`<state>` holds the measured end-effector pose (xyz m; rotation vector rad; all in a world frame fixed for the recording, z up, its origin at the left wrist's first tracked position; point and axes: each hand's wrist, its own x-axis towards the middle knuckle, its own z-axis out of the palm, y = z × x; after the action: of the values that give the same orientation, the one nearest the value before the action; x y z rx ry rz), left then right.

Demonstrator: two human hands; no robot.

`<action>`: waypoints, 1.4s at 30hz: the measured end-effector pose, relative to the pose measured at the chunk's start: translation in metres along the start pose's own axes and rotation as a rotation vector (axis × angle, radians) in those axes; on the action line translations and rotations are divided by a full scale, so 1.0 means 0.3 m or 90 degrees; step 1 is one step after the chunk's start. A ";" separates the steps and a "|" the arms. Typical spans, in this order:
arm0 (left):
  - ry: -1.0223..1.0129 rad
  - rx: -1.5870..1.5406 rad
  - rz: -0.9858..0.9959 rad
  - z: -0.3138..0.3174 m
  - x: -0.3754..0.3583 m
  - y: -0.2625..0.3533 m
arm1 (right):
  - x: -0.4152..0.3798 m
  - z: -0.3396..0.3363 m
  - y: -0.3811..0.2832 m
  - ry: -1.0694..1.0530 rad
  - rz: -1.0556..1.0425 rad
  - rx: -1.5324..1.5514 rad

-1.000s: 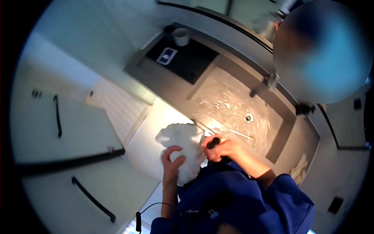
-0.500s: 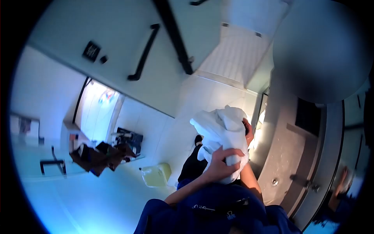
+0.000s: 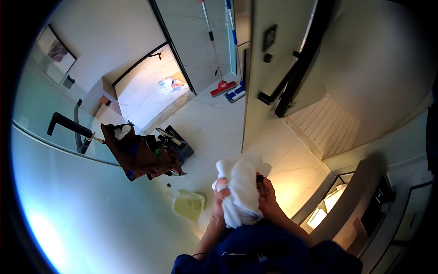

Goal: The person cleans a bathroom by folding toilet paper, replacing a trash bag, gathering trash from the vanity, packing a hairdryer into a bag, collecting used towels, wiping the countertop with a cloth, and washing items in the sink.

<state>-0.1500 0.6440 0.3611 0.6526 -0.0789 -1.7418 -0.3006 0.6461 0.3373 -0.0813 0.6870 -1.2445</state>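
Observation:
A bunched white cloth, thick like a towel (image 3: 242,187), is held up in front of my body between both hands. My left hand (image 3: 220,201) grips its left side, fingers curled into the folds. On the opposite side my right hand (image 3: 268,196) presses against the cloth, with something small and dark (image 3: 260,179) at its fingers that I cannot make out. Part of the right fingers is hidden by the cloth.
A brown bag (image 3: 137,157) hangs from a black door handle (image 3: 68,125) on the glass. Behind it stands a dark caddy (image 3: 178,144). A yellowish bin (image 3: 188,205) is on the floor. Red (image 3: 223,88) and blue (image 3: 236,93) floor tools lean upright farther off.
My view has turned left, away from the sink and toward the doorway with the floor tools. The white cloth stays in both hands, and my left hand has shifted to its left side.

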 end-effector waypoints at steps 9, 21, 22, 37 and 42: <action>-0.077 -0.079 0.152 0.006 0.289 0.437 | 0.474 0.617 0.120 -0.256 -0.391 -0.409; 0.077 0.447 0.233 0.033 0.884 0.883 | 1.179 0.957 0.083 -0.393 -0.201 -0.514; 0.030 0.490 0.268 0.026 0.953 0.899 | 1.265 0.989 0.089 -0.474 -0.302 -0.644; 0.074 0.474 0.102 0.068 1.699 1.598 | 2.162 1.460 0.264 -0.376 -0.066 -0.801; 0.072 0.520 0.148 0.014 1.907 1.877 | 2.443 1.678 0.355 -0.494 -0.130 -0.770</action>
<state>0.2684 -0.0409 0.3642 1.2702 -0.7842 -1.4074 0.1599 -0.1209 0.3762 -1.5704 0.6468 -0.7186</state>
